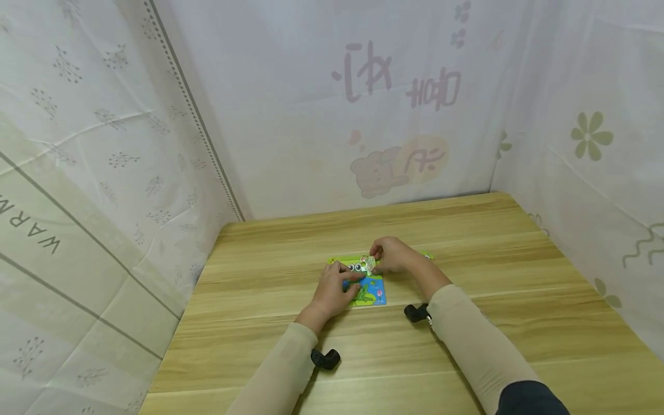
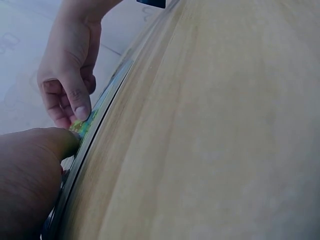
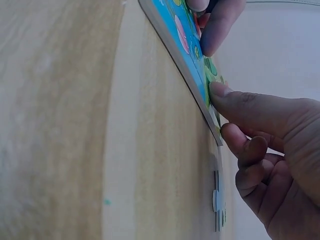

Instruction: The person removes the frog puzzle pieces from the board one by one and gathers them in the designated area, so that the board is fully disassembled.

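A flat jigsaw puzzle board (image 1: pixel 376 297) with a blue and green cartoon picture lies on the table. My left hand (image 1: pixel 331 289) rests on its left part, fingers stretched across the picture and covering some of it. At the upper right of the board, my right hand (image 1: pixel 396 256) pinches a pale green puzzle piece (image 1: pixel 368 264) between thumb and fingers. In the right wrist view, the right thumb (image 3: pixel 225 93) lies over the board's edge, close to a left fingertip (image 3: pixel 215 40). Whether the piece sits flush cannot be told.
Another puzzle piece (image 3: pixel 216 200) lies on the wooden table (image 1: pixel 280 253) beyond the board's right end. Printed curtains (image 1: pixel 311 115) hang behind and at both sides. Each forearm carries a black wrist camera (image 1: pixel 325 359).
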`<state>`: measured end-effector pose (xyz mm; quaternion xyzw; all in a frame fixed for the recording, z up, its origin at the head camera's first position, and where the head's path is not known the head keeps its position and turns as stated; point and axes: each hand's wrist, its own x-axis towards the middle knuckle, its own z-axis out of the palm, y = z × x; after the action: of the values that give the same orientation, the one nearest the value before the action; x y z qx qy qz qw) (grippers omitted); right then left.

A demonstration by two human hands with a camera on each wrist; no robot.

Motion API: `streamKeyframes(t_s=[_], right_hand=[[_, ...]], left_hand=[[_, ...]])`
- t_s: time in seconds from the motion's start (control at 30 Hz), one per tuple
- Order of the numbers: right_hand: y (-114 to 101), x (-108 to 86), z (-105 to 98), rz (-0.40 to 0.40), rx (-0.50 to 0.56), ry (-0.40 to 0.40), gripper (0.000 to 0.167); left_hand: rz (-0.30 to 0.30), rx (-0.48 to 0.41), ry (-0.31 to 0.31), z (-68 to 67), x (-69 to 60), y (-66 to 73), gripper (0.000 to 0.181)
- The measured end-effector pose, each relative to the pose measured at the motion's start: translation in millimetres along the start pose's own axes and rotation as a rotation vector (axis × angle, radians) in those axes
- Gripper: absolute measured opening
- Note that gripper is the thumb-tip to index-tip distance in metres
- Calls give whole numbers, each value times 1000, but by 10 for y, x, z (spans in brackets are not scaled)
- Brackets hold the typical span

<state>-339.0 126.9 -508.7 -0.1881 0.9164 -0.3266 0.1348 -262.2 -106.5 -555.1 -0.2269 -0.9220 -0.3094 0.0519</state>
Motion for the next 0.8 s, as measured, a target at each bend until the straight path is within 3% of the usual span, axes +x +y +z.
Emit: streamKeyframes(t_s=[0.8], right_hand=[[-13,-52,-30,5,-62,15,31]], left_hand=[[-28,-21,-4,9,-19,1,27]])
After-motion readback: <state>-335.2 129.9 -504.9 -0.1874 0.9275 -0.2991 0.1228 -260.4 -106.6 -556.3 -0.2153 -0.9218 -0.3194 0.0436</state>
